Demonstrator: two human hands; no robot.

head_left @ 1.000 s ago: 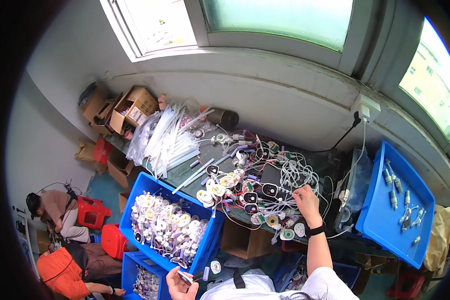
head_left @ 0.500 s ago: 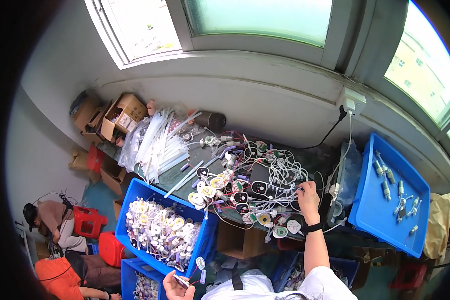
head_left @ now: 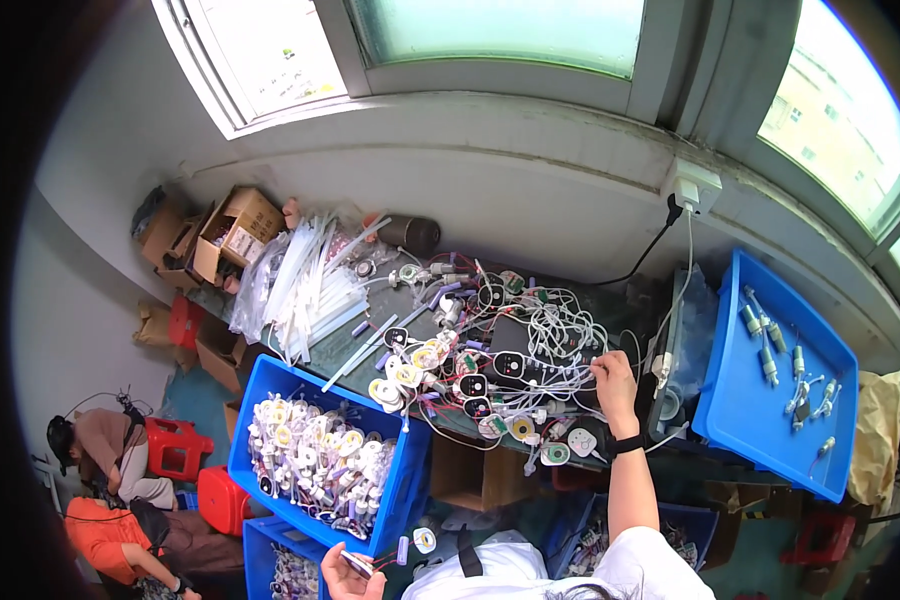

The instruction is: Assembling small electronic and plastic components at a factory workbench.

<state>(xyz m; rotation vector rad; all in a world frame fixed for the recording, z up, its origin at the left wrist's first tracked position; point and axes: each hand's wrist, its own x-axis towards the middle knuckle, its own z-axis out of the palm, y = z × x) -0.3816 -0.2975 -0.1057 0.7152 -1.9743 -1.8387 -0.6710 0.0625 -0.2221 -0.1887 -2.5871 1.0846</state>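
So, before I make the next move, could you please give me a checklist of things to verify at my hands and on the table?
1. Left hand holds the dark-faced unit: ok, it sits between thumb and fingers.
2. Right hand is at the white cables: ok, fingertips reach their right side.
3. Right-hand grip is firm: cannot tell, too small to see.
4. Cables are untangled: not ok, they loop over one another on the table.
5. Black plug is fully seated in the wall socket: cannot tell from here.
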